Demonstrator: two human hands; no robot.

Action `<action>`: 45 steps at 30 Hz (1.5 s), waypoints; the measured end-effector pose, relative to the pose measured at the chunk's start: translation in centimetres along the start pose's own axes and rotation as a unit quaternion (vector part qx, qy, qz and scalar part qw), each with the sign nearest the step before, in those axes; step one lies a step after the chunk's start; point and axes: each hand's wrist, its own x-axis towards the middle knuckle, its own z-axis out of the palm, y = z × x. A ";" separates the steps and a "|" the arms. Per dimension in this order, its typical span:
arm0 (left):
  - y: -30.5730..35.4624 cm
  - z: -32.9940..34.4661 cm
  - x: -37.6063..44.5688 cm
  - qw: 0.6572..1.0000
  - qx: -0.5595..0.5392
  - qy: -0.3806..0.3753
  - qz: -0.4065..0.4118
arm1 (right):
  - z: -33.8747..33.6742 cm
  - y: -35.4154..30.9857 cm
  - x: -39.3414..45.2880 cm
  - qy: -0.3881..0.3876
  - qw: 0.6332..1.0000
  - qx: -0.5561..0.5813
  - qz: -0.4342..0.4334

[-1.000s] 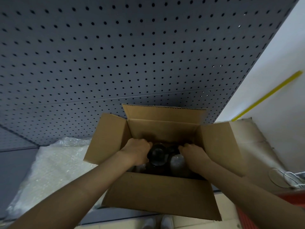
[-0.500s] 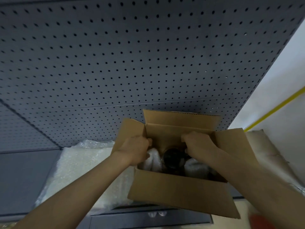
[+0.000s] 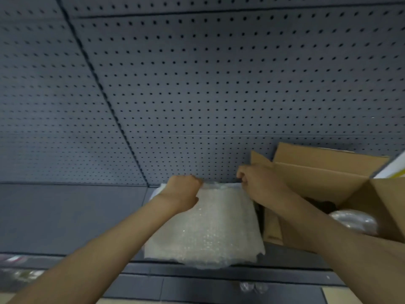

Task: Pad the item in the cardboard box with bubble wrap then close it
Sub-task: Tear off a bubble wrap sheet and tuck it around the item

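A stack of white bubble wrap lies on the dark shelf, left of the open cardboard box. My left hand is closed on the far left edge of the top sheet. My right hand pinches the far right edge of the same sheet, just in front of the box's left flap. Inside the box, a wad of bubble wrap shows beside a dark item, which my right forearm mostly hides.
A grey perforated panel rises right behind the shelf. The dark shelf surface stretches to the left. A white wall with a yellow strip stands at the far right. The shelf's front edge runs below the bubble wrap.
Both hands left the inside of the box and moved left to the bubble wrap stack, where they now grip its far edge. The view has swung left.
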 end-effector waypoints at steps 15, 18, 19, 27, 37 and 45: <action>-6.4 8.4 -2.2 0.987 -0.037 -0.147 -0.044 | 13.5 -2.5 2.4 -0.182 0.970 0.010 0.160; -6.0 10.3 -1.4 0.985 -0.046 -0.159 -0.035 | 15.1 -1.0 2.3 -0.222 0.947 0.020 0.229; -5.7 10.9 -1.2 0.984 -0.053 -0.166 -0.032 | 15.7 -0.4 2.2 -0.236 0.941 0.044 0.239; -3.5 15.1 -0.9 0.975 -0.069 -0.210 -0.024 | 20.8 1.8 0.6 -0.190 0.947 0.088 0.245; -3.8 15.2 -1.0 0.971 -0.096 -0.216 -0.027 | 19.0 2.7 1.8 -0.073 0.895 0.206 0.390; -3.8 15.1 -0.9 0.969 -0.097 -0.225 -0.025 | 18.3 0.9 2.3 0.037 0.852 0.269 0.447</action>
